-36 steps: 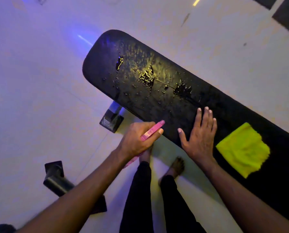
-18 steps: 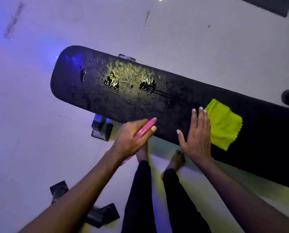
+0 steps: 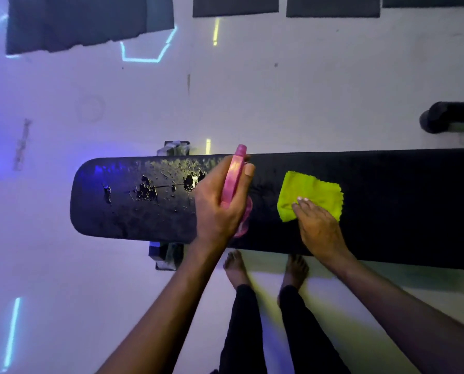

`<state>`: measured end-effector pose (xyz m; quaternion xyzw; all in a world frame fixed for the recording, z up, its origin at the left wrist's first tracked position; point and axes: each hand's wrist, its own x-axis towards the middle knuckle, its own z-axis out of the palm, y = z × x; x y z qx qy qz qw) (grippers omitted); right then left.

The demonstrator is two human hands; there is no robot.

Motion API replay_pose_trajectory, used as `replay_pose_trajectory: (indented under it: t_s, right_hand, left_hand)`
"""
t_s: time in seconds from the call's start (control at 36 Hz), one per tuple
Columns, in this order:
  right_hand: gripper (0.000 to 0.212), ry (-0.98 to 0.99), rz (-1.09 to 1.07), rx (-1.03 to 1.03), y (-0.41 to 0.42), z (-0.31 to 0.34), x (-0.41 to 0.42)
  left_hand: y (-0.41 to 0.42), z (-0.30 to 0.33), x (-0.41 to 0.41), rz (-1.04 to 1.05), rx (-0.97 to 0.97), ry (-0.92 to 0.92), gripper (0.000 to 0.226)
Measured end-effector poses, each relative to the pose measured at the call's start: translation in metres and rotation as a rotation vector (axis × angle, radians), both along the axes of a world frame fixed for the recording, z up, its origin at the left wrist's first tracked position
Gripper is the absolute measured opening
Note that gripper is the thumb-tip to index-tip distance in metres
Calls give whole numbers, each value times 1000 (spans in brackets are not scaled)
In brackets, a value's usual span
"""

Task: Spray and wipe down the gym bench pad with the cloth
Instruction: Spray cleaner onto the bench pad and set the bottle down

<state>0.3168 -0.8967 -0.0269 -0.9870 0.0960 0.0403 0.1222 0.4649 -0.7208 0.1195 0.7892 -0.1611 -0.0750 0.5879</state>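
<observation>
The long black bench pad (image 3: 387,206) runs across the middle of the view, with wet droplets and puddles on its left part. My left hand (image 3: 217,206) grips a pink spray bottle (image 3: 234,176) over the pad's middle, nozzle pointing away from me. A yellow-green cloth (image 3: 310,188) lies flat on the pad to the right of the bottle. My right hand (image 3: 318,228) lies on the cloth's near edge, its fingertips on the fabric; how far the fingers curl I cannot tell.
My bare feet (image 3: 265,271) stand on the pale floor just in front of the bench. The bench's metal base (image 3: 166,255) shows under the pad at left. A dark cylinder (image 3: 449,117) lies on the floor at far right, and dark mats (image 3: 85,20) lie beyond.
My left hand lifted the bottle from the near edge up over the pad. My right hand slid right from the bare pad onto the cloth. The view swung level with the bench.
</observation>
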Motion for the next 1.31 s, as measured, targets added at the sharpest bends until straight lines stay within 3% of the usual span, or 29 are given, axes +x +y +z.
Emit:
replay_pose_trajectory:
  t_s: [0.25,0.44,0.53,0.78,1.06,1.19,1.31]
  right_hand:
    - [34,-148,-325,256,-27,33,-5]
    - [30,-254,-474,266,-55,63,-22]
    - [30,-271,-497,267,-59,70,-26]
    - [26,-246,-527,302,-66,92,-47]
    - [26,-82,-534,557,-43,113,-66]
    - [32,16,-453,678,-10,123,-52]
    - [36,86,-299,701,25,127,-32]
  left_hand:
    - [-79,-10,4,1,3,-32,20]
    - [-126,-9,-7,-10,6,-88,18]
    - [-125,-17,-10,-35,64,-80,29]
    - [-113,-23,-28,-152,288,-129,67]
    - [-72,-36,-48,-266,401,91,98]
    - [-14,-35,-71,-232,438,251,96]
    - [32,-32,-76,-367,481,285,81]
